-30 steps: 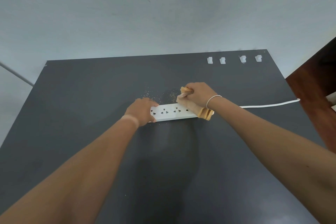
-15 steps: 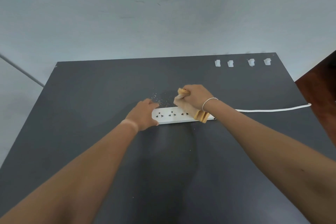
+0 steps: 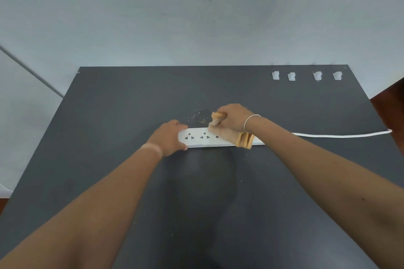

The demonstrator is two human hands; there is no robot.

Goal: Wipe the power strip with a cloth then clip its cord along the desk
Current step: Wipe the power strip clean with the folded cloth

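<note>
Orange cloth (image 3: 220, 125), squeezed in the right hand (image 3: 235, 117), has slid further along the white power strip (image 3: 203, 138). Her left hand (image 3: 169, 137) still pinches the strip's end, so wiping isn't finished.

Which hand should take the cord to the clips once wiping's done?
Right, probably. The right hand is at the strip's cord end, where the cord runs right; the clips sit far right. It must drop the cloth first. The left hand steadies the opposite end.

Single head-worn wide-angle view, aimed forward and down from the near edge of the desk (image 3: 109, 137), wall (image 3: 196, 17) seen beyond the far edge
</note>
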